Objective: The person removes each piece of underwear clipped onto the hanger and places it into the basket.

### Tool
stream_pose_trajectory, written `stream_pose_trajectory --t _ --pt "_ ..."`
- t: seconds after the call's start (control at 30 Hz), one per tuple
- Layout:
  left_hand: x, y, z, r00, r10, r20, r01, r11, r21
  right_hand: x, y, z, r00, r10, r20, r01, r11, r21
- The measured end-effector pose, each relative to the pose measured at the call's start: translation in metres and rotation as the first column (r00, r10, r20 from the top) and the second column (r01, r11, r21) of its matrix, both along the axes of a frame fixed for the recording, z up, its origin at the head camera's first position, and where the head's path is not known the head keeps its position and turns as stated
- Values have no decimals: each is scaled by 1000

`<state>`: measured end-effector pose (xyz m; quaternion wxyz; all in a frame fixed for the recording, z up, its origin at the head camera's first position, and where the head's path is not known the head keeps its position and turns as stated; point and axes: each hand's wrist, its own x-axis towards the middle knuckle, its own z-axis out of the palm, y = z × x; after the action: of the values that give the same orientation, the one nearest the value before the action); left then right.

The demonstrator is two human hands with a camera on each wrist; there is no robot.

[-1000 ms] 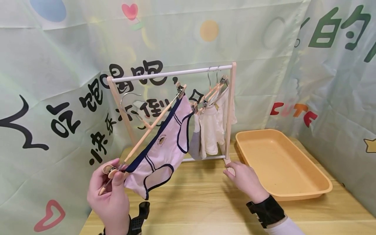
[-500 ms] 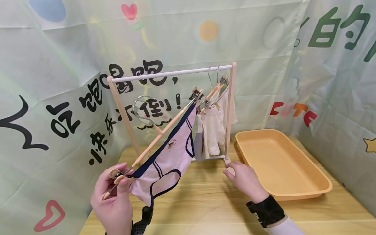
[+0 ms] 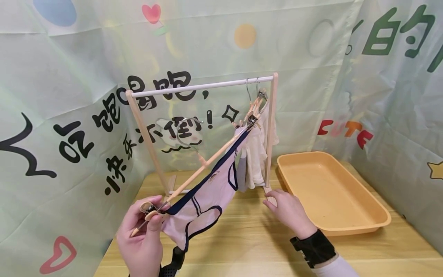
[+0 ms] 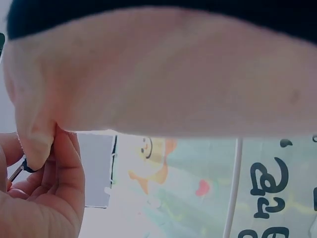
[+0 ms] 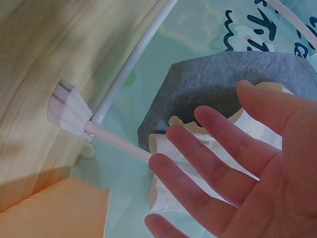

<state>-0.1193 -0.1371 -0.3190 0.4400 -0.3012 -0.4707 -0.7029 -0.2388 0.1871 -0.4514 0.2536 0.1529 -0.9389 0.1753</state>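
Observation:
My left hand [image 3: 142,234] pinches the clip end of a peach-coloured clip hanger [image 3: 194,175]. From its two clips hangs a pair of pale pink underpants [image 3: 207,194] with navy edging. The hanger slants up to the right, and its far clip overlaps the clothes on the rack. Its metal hook stands free, below the rack's white top bar [image 3: 200,87]. At the rack's right foot [image 3: 271,195] lies my right hand [image 3: 288,211]; whether it touches the foot is unclear. The right wrist view shows its fingers [image 5: 218,141] loosely spread, gripping nothing.
Cream shorts [image 3: 256,157] and other small garments hang on hangers at the rack's right end, beside its right post [image 3: 271,134]. An orange tray [image 3: 332,192] stands on the wooden table [image 3: 249,246] to the right. A printed cloth backdrop [image 3: 207,38] rises behind.
My left hand has moved right and slightly down, carrying the hanger and underpants. The hanger's far end has shifted right, in front of the hanging clothes. My right hand has stayed put.

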Motion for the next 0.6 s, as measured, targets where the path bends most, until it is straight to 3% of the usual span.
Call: stream_pose_trajectory --t 0.17,0.4,0.6 --pt "1 0 -1 1000 -15 8 15 1000 -23 1 0 1 1000 0 5 0 1000 3" --pt "3 -2 -1 993 -116 -2 116 993 -35 0 0 1 1000 4 -11 -4 1000 -5" --pt "6 -2 -1 989 -147 30 149 986 -77 3 4 0 991 50 -125 -45 998 38"
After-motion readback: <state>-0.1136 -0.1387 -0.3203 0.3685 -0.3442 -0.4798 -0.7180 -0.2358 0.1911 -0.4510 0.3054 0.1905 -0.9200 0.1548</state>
